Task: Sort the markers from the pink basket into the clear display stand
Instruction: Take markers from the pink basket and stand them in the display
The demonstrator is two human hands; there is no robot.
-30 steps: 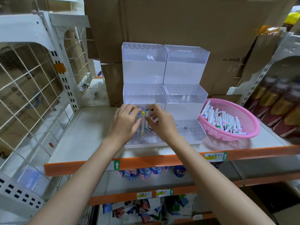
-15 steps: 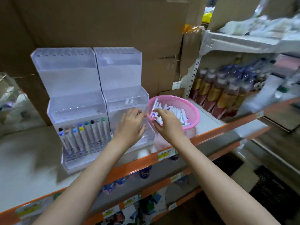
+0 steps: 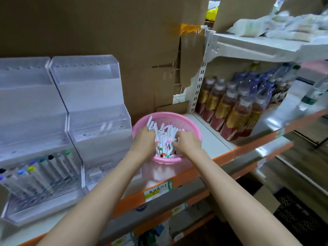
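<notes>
Your left hand [image 3: 142, 142], right hand [image 3: 189, 143] moved into round pink plastic basket [image 3: 179, 116]; fingers [image 3: 151, 133] among white markers [image 3: 165, 136], grip unclear. Grabbing step; next, load clear acrylic stand [image 3: 99, 96].

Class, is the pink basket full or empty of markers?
Partly full: a loose pile of markers lies in the pink basket.

Fingertips of left hand [image 3: 144, 139] and right hand [image 3: 188, 141] hide among markers [image 3: 165, 137].

Glossy pink plastic mesh basket [image 3: 186, 121]; clear glossy acrylic stand [image 3: 99, 103].
</notes>
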